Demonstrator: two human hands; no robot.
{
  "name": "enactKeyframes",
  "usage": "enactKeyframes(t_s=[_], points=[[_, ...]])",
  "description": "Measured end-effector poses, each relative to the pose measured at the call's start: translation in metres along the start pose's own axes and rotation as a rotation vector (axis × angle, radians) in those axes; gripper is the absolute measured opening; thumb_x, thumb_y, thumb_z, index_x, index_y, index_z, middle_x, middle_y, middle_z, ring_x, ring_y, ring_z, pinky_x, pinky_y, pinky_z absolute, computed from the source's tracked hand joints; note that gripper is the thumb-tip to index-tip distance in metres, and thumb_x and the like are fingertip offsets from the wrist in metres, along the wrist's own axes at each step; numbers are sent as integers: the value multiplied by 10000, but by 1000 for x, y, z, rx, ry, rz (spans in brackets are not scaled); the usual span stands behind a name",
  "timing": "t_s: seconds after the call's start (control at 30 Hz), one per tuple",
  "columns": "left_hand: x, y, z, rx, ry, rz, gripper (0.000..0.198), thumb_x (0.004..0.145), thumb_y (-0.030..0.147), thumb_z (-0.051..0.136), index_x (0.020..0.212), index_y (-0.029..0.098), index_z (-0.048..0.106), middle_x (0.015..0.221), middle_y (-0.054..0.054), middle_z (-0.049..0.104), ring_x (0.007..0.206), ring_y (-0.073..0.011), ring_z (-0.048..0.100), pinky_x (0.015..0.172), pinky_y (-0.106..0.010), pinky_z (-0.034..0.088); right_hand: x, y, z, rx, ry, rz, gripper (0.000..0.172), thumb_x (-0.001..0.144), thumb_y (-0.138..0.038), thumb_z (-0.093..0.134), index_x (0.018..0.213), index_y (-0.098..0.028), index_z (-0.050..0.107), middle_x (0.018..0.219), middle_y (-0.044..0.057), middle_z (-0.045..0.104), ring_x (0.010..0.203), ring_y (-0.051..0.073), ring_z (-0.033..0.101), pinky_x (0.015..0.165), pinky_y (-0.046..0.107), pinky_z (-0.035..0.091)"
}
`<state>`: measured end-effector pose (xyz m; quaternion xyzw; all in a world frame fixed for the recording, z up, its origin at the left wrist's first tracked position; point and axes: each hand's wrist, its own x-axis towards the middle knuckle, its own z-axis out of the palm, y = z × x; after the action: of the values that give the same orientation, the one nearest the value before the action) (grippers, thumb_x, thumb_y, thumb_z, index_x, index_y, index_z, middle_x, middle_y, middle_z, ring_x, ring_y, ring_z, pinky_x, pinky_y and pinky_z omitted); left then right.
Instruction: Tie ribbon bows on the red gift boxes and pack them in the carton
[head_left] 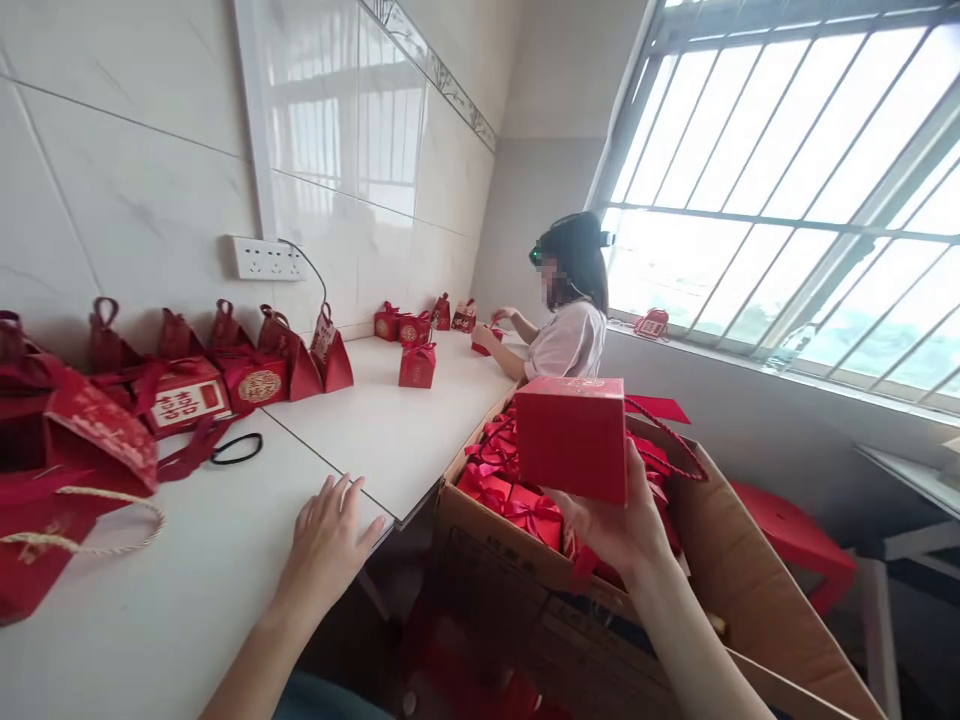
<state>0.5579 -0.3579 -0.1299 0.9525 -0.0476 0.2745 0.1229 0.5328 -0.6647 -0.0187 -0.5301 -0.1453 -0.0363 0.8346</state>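
My right hand (611,525) grips a red gift box (571,440) from below and holds it up over a big cardboard box (495,535). A twisted red cord handle (686,445) hangs out at the gift box's right side. Below it, several red gift boxes with ribbon bows (534,512) fill the carton. My left hand (330,525) rests on the white table (217,560) near its edge, fingers stretched out, holding nothing. A black loop (238,449) lies on the tabletop beyond that hand.
Several red gift boxes (255,380) line the wall at left; one red box (417,366) stands farther along the table. Another person (570,335) handles a small red box (487,340) at the far end. A red stool (787,540) stands right of the carton.
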Motion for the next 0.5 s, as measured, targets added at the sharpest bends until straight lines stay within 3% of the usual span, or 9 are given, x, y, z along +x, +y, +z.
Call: enactKeyframes(t_s=[0.13, 0.23, 0.3, 0.37, 0.43, 0.5], points=[[-10, -4, 2, -9, -12, 111, 402, 834, 382, 428, 1128, 163, 592, 1214, -156, 606, 1208, -329, 499, 989, -509, 401, -6, -8, -2, 35, -31, 53, 513, 866, -642, 296, 1065, -322, 645, 1131, -4, 675, 1056, 223, 626, 903, 503, 496], [-13, -1, -3, -17, -42, 137, 372, 836, 332, 418, 1105, 153, 603, 1188, -153, 624, 1191, -319, 517, 987, -499, 410, -7, -4, -10, -71, 108, -5, 455, 832, -618, 424, 1058, -286, 638, 1108, 33, 678, 1040, 253, 629, 890, 513, 502], [-12, 2, -6, -16, -65, 142, 366, 840, 313, 411, 1095, 137, 605, 1175, -160, 629, 1185, -318, 522, 979, -491, 419, -8, -2, -18, -313, 247, -154, 440, 751, -512, 620, 1117, -270, 599, 1144, 55, 648, 1079, 275, 600, 916, 516, 484], [-12, 3, -9, -20, -90, 143, 356, 843, 309, 404, 1080, 139, 609, 1177, -161, 627, 1177, -313, 529, 965, -476, 434, -10, -2, -26, -628, 339, -319, 664, 630, -339, 759, 1241, -282, 506, 1258, 72, 561, 1159, 292, 535, 948, 524, 456], [-11, 4, -10, -32, -105, 138, 348, 844, 313, 397, 1061, 151, 614, 1182, -161, 623, 1164, -308, 541, 946, -464, 452, -13, -5, -36, -922, 348, -438, 850, 578, -218, 767, 1339, -301, 397, 1358, 87, 447, 1240, 305, 447, 971, 543, 426], [-11, 4, -11, -46, -110, 137, 353, 841, 324, 389, 1051, 152, 615, 1181, -168, 621, 1151, -312, 551, 929, -465, 465, -17, -8, -47, -1141, 300, -530, 877, 600, -176, 722, 1379, -302, 339, 1390, 93, 383, 1285, 302, 385, 997, 554, 396]])
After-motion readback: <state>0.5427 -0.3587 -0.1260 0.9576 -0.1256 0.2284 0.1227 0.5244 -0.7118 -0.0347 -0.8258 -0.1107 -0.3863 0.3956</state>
